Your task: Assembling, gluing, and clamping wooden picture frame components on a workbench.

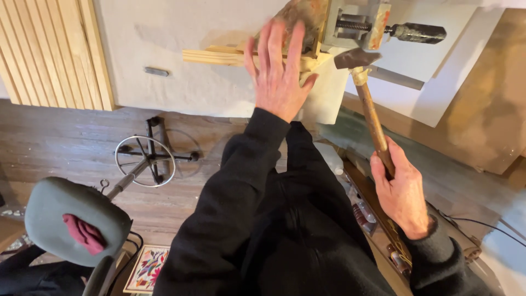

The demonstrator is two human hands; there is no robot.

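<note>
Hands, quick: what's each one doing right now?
Left hand: open, fingers spread, palm flat on the wooden strip by the vise.
Right hand: closed around the hammer handle.

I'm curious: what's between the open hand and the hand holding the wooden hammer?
In the head view, a white cloth hangs between the left hand and right hand gripping the wooden-handled hammer.

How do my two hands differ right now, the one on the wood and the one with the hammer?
The left hand is open, fingers spread flat against the wooden piece at the bench edge; the right hand is closed in a fist around the hammer handle. The left hand reaches up to the bench, while the right hand sits lower and nearer the body, gripping the handle's far end. Both come out of black sleeves.
</note>
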